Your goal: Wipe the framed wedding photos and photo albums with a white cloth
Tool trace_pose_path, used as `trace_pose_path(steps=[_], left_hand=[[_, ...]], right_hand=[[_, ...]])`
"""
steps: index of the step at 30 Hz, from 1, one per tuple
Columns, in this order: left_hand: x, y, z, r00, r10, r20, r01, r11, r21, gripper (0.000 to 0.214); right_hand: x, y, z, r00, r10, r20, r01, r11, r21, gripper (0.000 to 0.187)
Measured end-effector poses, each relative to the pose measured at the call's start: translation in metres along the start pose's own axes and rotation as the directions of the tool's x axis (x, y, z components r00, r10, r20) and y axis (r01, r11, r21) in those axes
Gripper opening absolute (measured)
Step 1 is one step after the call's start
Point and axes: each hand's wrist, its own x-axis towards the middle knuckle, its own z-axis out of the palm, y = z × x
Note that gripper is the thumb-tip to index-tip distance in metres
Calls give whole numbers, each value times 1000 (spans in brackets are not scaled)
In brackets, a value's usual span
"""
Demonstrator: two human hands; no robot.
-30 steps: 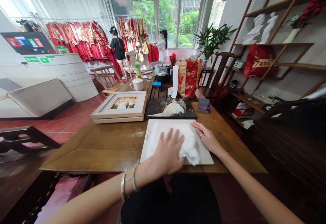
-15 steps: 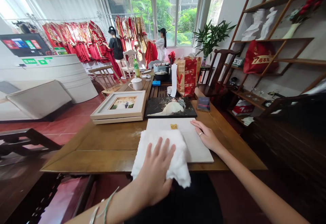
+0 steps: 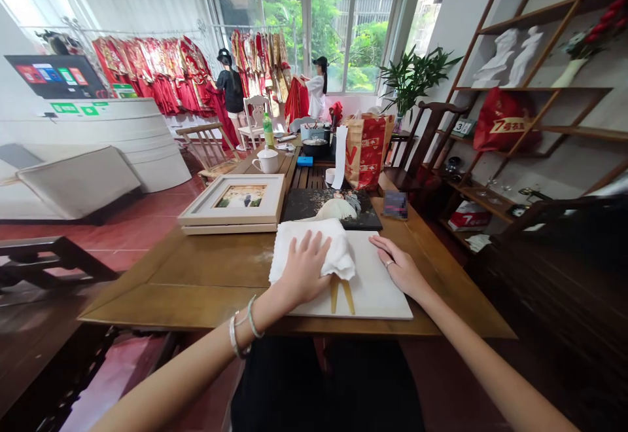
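A white board (image 3: 377, 288) lies flat near the front edge of the table, with two gold-coloured strips (image 3: 342, 296) on its near part. Over its far left part spreads a white cloth (image 3: 338, 255), bunched at the right. My left hand (image 3: 304, 268) presses flat on this cloth, fingers spread and pointing away from me. At the board's right edge rests my right hand (image 3: 400, 268), open, its fingers flat on the surface. Just beyond the board is a dark wedding photo panel (image 3: 304, 204), partly covered by the cloth.
Stacked photo frames (image 3: 196, 213) lie to the left on the wooden table (image 3: 171, 275). Behind are a white lidded cup (image 3: 267, 162), a paper bag (image 3: 370, 150) and a small dark stand (image 3: 395, 204). Two people stand by red garments (image 3: 147, 72) at the back.
My left hand has slid the cloth away from me, toward the board's far edge. The near gold strips now show, while the gold piece farther up is covered. My right hand stays at the edge.
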Motion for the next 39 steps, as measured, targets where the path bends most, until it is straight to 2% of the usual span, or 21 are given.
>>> trace_pose_path(steps=[3,7,10,12,15,18,21,23,25,27,28,30,32,34,35,37,39], left_hand=[[-19,0,-4,1000,-14,26,14,1000,-9,68],[-64,-7,-11,996,-39,77,42,999,-35,76],[-96,-23,-18,999,19,50,-14,995,-103,76],[-110,-35,-24,999,47,1,-46,988,-145,68],[-119,-57,-33,993,15,-121,-28,993,-111,57],[-122,-83,-33,969,-51,-244,57,998,20,63],[-126,-107,-26,960,-117,-255,146,984,99,70],[-132,-113,-19,949,-134,-286,163,983,80,73],[-139,-107,-14,911,-98,-401,117,993,24,73],[-146,-89,-8,864,-28,-502,3,999,-51,67],[-148,-77,-5,863,-12,-506,-48,993,-106,62],[-147,-52,1,907,-69,-417,-57,958,-282,51],[-139,-33,7,938,-213,-275,50,865,-499,47],[-126,-24,12,925,-348,-154,143,693,-706,53],[-119,-22,13,915,-392,-90,167,575,-801,58],[-106,-24,14,890,-454,50,197,284,-938,69],[-97,-30,12,852,-493,176,208,10,-978,77]], right_hand=[[0,-1,0,1000,-11,5,11,1000,-21,39],[-2,-1,0,999,-40,6,41,997,-70,40],[-4,-2,2,998,-66,1,66,992,-106,41],[-5,-3,2,998,-68,-2,67,990,-122,41],[-7,-5,3,998,-66,-6,65,988,-143,41],[-7,-7,3,997,-75,-8,72,984,-164,41],[-6,-10,3,997,-76,-32,68,978,-197,41],[-5,-12,2,994,-74,-77,55,973,-223,42],[-6,-15,1,990,-61,-125,29,970,-242,42],[-13,-18,1,987,-24,-160,-17,967,-255,42],[-18,-19,1,985,5,-175,-52,964,-262,42],[-33,-22,5,978,83,-191,-135,950,-280,45],[-49,-24,10,975,132,-177,-182,935,-305,51],[-62,-25,15,984,107,-142,-148,935,-322,53],[-66,-25,17,990,82,-117,-117,935,-335,54],[-70,-27,19,993,70,-92,-98,930,-354,55],[-70,-29,18,992,86,-91,-113,929,-354,55]])
